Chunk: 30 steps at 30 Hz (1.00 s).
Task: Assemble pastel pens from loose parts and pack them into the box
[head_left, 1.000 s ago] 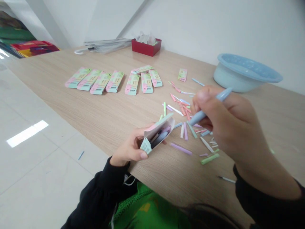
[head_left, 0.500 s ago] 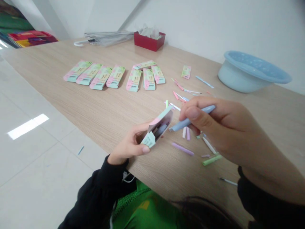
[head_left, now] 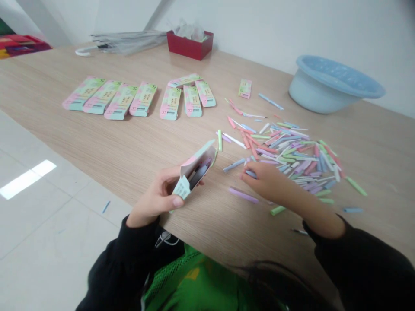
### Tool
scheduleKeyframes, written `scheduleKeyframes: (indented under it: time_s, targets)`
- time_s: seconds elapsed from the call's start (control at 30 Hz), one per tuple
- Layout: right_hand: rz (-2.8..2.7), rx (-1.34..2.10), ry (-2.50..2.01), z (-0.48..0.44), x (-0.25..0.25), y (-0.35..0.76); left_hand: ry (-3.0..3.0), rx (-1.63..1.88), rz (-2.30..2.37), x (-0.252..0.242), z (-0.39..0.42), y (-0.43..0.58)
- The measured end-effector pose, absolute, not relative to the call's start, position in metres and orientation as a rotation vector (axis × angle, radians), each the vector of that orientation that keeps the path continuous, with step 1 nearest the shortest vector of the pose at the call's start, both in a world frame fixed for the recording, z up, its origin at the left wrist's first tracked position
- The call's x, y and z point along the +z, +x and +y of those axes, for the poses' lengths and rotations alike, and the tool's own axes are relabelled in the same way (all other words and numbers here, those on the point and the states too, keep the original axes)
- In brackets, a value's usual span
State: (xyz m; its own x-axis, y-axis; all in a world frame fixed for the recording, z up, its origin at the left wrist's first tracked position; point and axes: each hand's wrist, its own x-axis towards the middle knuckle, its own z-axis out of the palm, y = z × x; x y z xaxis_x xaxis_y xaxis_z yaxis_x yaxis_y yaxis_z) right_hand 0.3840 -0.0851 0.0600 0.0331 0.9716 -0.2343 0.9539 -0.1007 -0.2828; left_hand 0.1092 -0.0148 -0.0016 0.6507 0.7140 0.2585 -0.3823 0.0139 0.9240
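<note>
The left hand (head_left: 155, 198) pinches a small open pastel cardboard box (head_left: 196, 168) between thumb and curled fingers, over the wooden desk's (head_left: 129, 147) near edge. The right hand (head_left: 267, 183) rests on the desk, its bent fingers (head_left: 259, 169) touching a pale blue pen (head_left: 250, 174) beside a heap of pastel pens (head_left: 298, 155); whether they grip it is unclear. A blue plastic basin (head_left: 324, 93) stands near the white wall.

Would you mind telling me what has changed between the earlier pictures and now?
The right hand no longer holds the blue pen up by the open box; it has come down to the table, fingertips at the near edge of the pen pile. Where that pen went is unclear. The left hand still holds the open box; closed boxes and basin are unmoved.
</note>
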Motion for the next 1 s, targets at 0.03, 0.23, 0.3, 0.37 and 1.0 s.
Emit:
scheduleKeyframes:
  time_s: [0.03,0.23,0.3,0.37,1.0]
  targets:
    - [-2.095,0.564,-2.266,-0.084,0.054,0.381,1.307,0.871,0.316,-0.001,-0.015,0.11]
    - [-2.216,0.587,-2.305,-0.077,0.03,0.372,1.366,0.863,0.3,0.006,-0.019,0.117]
    - [-2.243,0.588,-2.298,-0.075,0.029,0.369,1.377,0.856,0.288,0.009,-0.019,0.119]
    - [-2.266,0.583,-2.282,-0.074,0.031,0.367,1.385,0.842,0.262,0.011,-0.018,0.121]
    - [-2.019,0.73,-1.51,-0.108,0.144,0.343,1.522,0.732,0.199,0.011,-0.008,0.119]
